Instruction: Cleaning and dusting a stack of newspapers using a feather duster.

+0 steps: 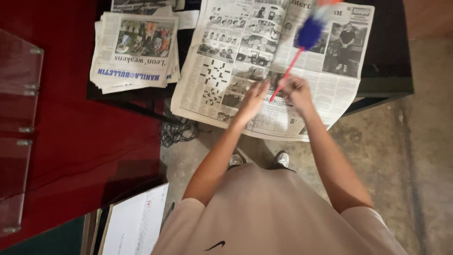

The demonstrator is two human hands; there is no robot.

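An open newspaper point(236, 56) lies spread on a dark table point(382, 85) in front of me. My right hand point(295, 90) grips the thin red handle of a feather duster point(306, 35), whose blue and white head is blurred over the paper's right page. My left hand point(255, 97) rests flat on the lower middle of the newspaper, fingers together, holding nothing.
A stack of folded newspapers point(134, 52) sits at the table's left. Black cables point(177, 130) hang by the table edge. A red cloth point(80, 137) covers the left, with clear acrylic panels point(19, 80) on it. White sheets point(137, 222) lie low left. Concrete floor point(406, 156) is right.
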